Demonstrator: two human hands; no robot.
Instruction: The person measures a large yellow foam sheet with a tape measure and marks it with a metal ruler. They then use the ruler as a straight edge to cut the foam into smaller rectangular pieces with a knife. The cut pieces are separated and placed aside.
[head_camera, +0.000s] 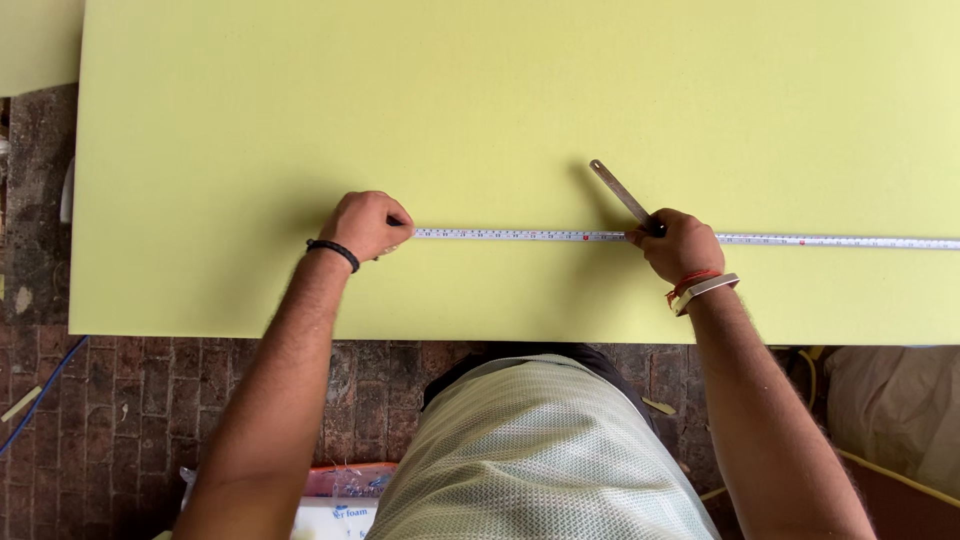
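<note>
Yellow-green foam sheet (250, 120) under tape measure (520, 235), both hands (368, 224) (682, 245)

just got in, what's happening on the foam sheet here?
A person leans over a large pale yellow-green foam sheet with a measuring tape stretched flat across it. The left hand pins the tape's end against the foam. The right hand rests on the tape further along and grips a thin metal blade-like tool, which points up and to the left with its tip lying over the foam. No cut or mark is visible on the sheet.
</note>
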